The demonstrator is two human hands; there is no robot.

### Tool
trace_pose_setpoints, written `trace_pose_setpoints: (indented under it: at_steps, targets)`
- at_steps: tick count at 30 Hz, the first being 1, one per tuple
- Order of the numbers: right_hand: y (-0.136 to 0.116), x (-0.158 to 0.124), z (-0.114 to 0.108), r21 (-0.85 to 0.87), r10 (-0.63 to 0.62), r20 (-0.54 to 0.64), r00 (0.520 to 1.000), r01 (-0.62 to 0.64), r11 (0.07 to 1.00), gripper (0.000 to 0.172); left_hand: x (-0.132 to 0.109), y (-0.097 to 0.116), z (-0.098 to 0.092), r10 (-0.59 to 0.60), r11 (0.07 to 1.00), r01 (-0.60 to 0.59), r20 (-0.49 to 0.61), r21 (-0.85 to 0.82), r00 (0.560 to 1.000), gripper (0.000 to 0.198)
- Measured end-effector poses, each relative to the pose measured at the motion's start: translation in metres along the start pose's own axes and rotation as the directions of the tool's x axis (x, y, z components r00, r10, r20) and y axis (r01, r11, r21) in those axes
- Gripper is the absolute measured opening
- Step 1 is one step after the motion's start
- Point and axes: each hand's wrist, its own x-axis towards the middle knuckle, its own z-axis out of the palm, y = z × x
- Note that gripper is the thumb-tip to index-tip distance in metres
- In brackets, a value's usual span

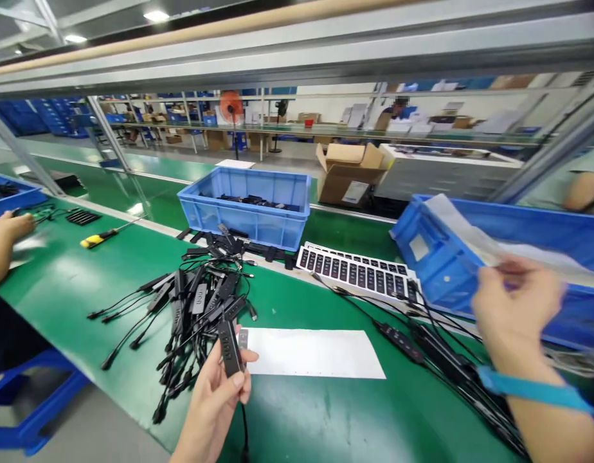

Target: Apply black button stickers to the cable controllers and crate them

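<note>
My left hand [220, 389] grips a slim black box on a cable [229, 347], held tilted upward, with a row of small marks on its face. Its cable hangs below my fingers. Just behind it, a blank white sheet [316, 354] lies on the bench. To the left is a tangled pile of similar black cabled boxes [195, 302]. My right hand [516, 308], blurred and wearing a blue wristband, is raised at the right blue bin [436, 257] with its fingers pinched together. Thin whitish paper [463, 231] lies over that bin, close behind the fingers; what they hold is unclear.
Sheets of black labels [357, 270] lean near a blue bin [243, 212] holding dark parts. More black cabled boxes [441, 354] stretch along the right. A yellow-handled screwdriver [101, 238] lies at left, near another person's hand [12, 228]. A metal beam [297, 58] crosses overhead.
</note>
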Motion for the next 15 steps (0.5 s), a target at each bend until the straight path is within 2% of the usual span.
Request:
trace_pose_setpoints:
  at_steps: [1,2,3,4,5,6,7,8,9,12,15]
  targets:
    - [-0.013,-0.027,0.010,0.097,-0.013,0.121,0.993,0.001,0.995,0.050,-0.003,0.002,-0.006,0.012,1.000,-0.013,-0.023,-0.011,1.000,0.075]
    - [-0.027,-0.056,0.022,0.167,-0.060,0.319,0.946,0.006,0.986,0.041,-0.004,0.004,-0.012,0.021,1.000,-0.022,-0.036,-0.014,0.999,0.074]
    - [-0.041,-0.087,0.035,0.230,-0.122,0.456,0.882,0.015,0.973,0.034,-0.006,0.003,-0.017,0.027,1.000,-0.028,-0.042,-0.012,0.999,0.074]
    - [-0.055,-0.117,0.049,0.287,-0.191,0.563,0.804,0.026,0.958,0.028,-0.006,0.003,-0.020,0.033,0.999,-0.033,-0.045,-0.006,0.998,0.074]
    - [-0.069,-0.145,0.062,0.344,-0.274,0.663,0.696,0.041,0.938,0.023,-0.007,0.002,-0.023,0.036,0.999,-0.036,-0.047,0.004,0.998,0.073]
    - [-0.082,-0.171,0.075,0.390,-0.348,0.718,0.603,0.066,0.918,0.017,-0.007,0.000,-0.026,0.036,0.999,-0.035,-0.047,0.013,0.998,0.072]
    - [-0.095,-0.192,0.086,0.411,-0.398,0.738,0.544,0.105,0.906,0.013,-0.007,-0.001,-0.028,0.033,0.999,-0.032,-0.046,0.021,0.998,0.070]
    - [-0.105,-0.210,0.096,0.406,-0.419,0.750,0.512,0.144,0.902,0.015,-0.007,-0.002,-0.031,0.029,0.999,-0.028,-0.044,0.025,0.999,0.068]
    - [-0.113,-0.223,0.104,0.385,-0.423,0.756,0.499,0.183,0.904,0.018,-0.006,-0.003,-0.034,0.024,0.999,-0.023,-0.041,0.027,0.999,0.066]
    - [-0.123,-0.245,0.118,0.313,-0.403,0.764,0.504,0.257,0.914,0.018,-0.001,-0.010,-0.045,0.021,1.000,-0.020,-0.013,0.014,1.000,0.068]
    - [-0.115,-0.253,0.120,0.336,-0.416,0.758,0.503,0.245,0.909,0.015,0.007,-0.024,-0.056,0.036,0.999,-0.036,0.009,-0.009,0.999,0.076]
